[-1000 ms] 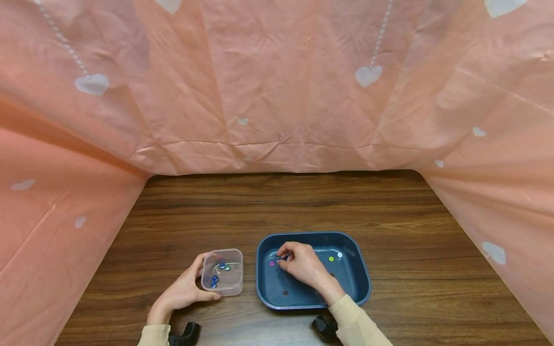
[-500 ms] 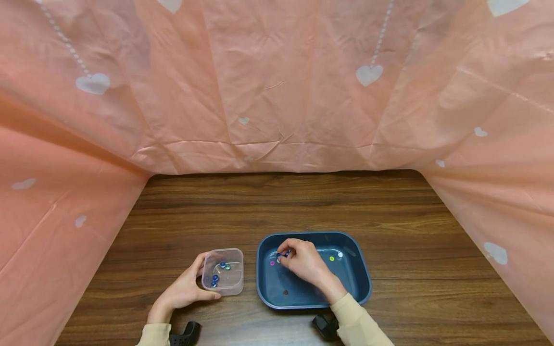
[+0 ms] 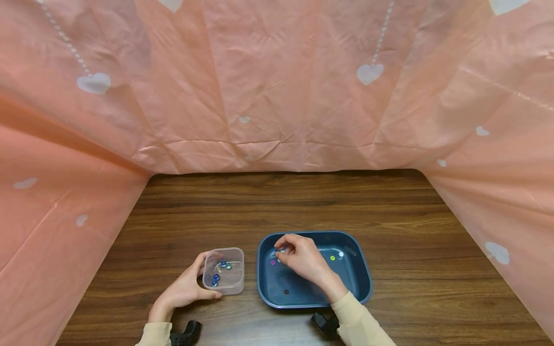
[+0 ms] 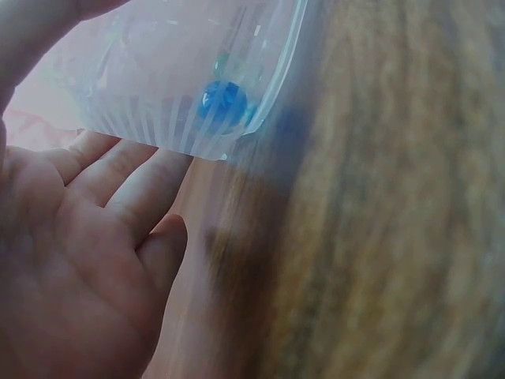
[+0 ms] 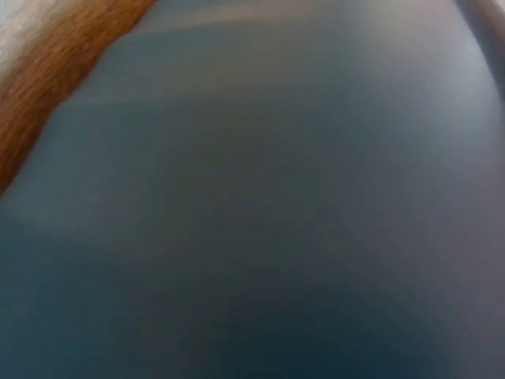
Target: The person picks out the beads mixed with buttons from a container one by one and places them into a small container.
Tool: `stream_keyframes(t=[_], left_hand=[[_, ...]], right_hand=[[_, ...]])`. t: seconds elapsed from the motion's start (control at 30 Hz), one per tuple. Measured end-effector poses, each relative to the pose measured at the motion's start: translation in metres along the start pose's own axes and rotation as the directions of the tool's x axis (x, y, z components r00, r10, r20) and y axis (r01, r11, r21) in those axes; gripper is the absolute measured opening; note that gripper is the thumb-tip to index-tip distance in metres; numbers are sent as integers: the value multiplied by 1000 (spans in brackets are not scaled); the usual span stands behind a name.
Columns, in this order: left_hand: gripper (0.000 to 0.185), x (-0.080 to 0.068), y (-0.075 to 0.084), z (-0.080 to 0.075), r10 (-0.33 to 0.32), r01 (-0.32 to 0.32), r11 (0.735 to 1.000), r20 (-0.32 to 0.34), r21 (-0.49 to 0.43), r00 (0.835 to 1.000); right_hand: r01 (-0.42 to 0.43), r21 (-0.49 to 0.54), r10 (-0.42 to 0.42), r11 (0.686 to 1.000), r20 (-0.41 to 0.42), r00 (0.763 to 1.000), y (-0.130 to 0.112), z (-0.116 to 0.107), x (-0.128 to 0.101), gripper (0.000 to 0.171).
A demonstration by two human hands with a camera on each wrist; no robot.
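Observation:
My left hand (image 3: 187,284) holds a clear square plastic box (image 3: 233,287) from its left side, thumb at the near edge and fingers behind. Several blue and green glass marbles lie inside it; one blue marble (image 4: 223,104) shows through the wall in the left wrist view. Over the far left part of a dark blue plastic tray (image 3: 262,283), my right hand (image 3: 305,259) pinches a small blue marble (image 3: 278,251) between thumb and fingertips, which partly hide it. The right wrist view is a blur of the tray's blue surface (image 5: 252,205).
Small button-like discs lie on the tray floor: a pink ring (image 3: 272,262), a yellow-green one (image 3: 332,258), a white one (image 3: 341,254) and a dark one (image 3: 286,291). The tray and box stand on a brown wooden table (image 3: 285,206), with pink cloth (image 3: 277,96) hanging around it.
My right hand has shifted slightly toward the tray's far left rim, its fingertips rising with the marble. My left hand and the box stay in place.

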State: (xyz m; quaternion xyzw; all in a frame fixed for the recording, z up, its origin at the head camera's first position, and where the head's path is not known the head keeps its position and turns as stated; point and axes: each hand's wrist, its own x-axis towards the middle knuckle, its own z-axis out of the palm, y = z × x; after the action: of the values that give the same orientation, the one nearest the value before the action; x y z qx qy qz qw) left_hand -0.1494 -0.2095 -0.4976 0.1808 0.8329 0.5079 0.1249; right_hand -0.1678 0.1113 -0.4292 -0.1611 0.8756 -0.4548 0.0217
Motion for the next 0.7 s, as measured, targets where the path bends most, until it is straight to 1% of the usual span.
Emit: stream_keyframes(t=[0.27,0.5,0.7], left_hand=[[92,0,-1,0,1,-1,1000,-1,4,1000],[92,0,-2,1,-21,21,1000,-10,15,1000],[92,1,0,0,8,-8,1000,-6,13,1000]], right_hand=[[37,4,-37,999,-23,999,-8,-1,0,12],[43,20,-43,999,-33,999,-10,-1,2,13],[39,19,-38,999,-34,999,-11,-1,3,13]])
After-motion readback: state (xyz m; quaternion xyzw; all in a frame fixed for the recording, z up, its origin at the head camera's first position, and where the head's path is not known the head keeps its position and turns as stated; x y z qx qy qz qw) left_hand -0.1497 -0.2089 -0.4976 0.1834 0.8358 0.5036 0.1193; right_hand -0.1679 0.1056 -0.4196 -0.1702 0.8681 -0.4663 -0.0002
